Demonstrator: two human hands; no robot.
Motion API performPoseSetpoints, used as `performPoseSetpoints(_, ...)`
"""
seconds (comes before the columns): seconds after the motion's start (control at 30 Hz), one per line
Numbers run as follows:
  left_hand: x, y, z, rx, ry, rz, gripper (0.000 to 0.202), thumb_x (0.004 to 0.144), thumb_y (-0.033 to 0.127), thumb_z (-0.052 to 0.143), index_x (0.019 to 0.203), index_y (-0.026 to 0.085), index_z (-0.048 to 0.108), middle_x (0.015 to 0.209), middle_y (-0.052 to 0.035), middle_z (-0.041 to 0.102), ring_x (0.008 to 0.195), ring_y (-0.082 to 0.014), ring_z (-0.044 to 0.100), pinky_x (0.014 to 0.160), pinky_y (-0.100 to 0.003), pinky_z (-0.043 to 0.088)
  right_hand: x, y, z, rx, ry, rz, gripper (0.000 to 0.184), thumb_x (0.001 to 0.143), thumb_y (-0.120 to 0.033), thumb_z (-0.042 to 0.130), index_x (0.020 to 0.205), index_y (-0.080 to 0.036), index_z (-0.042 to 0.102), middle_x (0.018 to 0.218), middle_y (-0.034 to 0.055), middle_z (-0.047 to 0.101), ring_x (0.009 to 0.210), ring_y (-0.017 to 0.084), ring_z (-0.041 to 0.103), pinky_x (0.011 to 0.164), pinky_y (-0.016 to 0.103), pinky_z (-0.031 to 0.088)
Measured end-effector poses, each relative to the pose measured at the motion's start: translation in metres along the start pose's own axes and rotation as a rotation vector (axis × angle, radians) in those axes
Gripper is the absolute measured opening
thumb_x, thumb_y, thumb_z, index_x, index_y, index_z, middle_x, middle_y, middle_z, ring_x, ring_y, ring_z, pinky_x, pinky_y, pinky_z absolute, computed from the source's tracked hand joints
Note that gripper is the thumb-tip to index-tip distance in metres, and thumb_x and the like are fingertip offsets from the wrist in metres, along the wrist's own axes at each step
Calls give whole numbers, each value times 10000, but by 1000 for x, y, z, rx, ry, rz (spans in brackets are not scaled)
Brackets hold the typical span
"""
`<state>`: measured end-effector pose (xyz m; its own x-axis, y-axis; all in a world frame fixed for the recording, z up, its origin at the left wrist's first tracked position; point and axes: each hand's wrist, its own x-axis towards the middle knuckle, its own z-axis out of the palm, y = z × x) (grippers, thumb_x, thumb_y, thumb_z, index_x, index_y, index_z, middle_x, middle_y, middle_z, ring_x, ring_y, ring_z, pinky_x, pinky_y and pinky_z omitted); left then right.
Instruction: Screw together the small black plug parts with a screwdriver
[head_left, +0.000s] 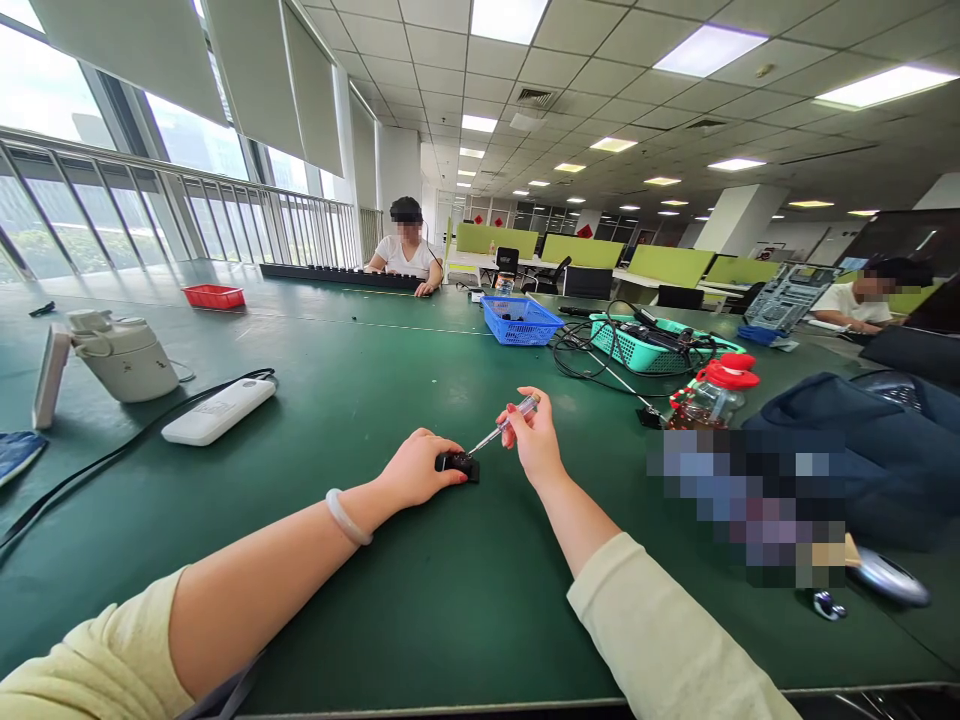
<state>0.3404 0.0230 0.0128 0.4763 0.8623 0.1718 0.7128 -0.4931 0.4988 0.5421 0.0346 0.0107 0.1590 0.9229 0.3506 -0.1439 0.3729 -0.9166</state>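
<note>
My left hand [416,470] rests on the green table [360,400] with its fingers closed on a small black part [459,464], pinning it down. My right hand [534,440] grips a screwdriver [504,427] with a clear handle, tilted down to the left. Its metal tip touches the black part. A pale bangle sits on my left wrist.
A white power bank [219,410] with a black cable and a white kettle-like appliance [124,352] lie at left. A blue basket [521,320], a teal basket of cables [649,345], a red-lidded jar [712,392] and a dark bag [870,450] stand at right. Two people sit further off.
</note>
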Motion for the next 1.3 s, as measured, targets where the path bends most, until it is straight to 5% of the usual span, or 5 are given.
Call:
performPoseSetpoints(0.23, -1, 1, -1, -15, -7, -9, 364, 756, 441, 673, 1078, 281, 729, 1009, -28, 740, 1074, -271, 566, 946, -375, 465, 8, 18, -10, 27, 151, 192, 577, 646, -540, 786, 1007, -245, 445, 561, -95, 604, 374, 92, 499, 391, 203, 393)
performPoseSetpoints(0.53, -2, 4, -2, -3, -4, -9, 369, 760, 450, 660, 1077, 272, 725, 1008, -31, 740, 1083, -279, 569, 937, -373, 467, 4, 12, -10, 121, -47, 224, 454, 683, -371, 787, 1023, -251, 512, 724, -42, 707, 722, 163, 696, 713, 335, 558)
performPoseSetpoints(0.87, -2, 3, -1, -1, -1, 3, 387, 765, 458, 660, 1091, 257, 717, 1043, -41, 734, 1095, -281, 558, 961, -388, 460, 7, 18, -11, 199, 123, 317, 412, 630, -386, 845, 869, -242, 543, 685, -12, 704, 647, 179, 695, 632, 353, 587)
performPoseSetpoints(1.3, -3, 4, -1, 13, 8, 34, 368, 783, 445, 643, 1087, 250, 715, 1039, -41, 740, 1077, -281, 558, 963, -397, 455, 7, 18, -13, 263, 130, 362, 329, 642, -320, 803, 846, -240, 558, 618, -14, 675, 619, 186, 681, 611, 369, 588)
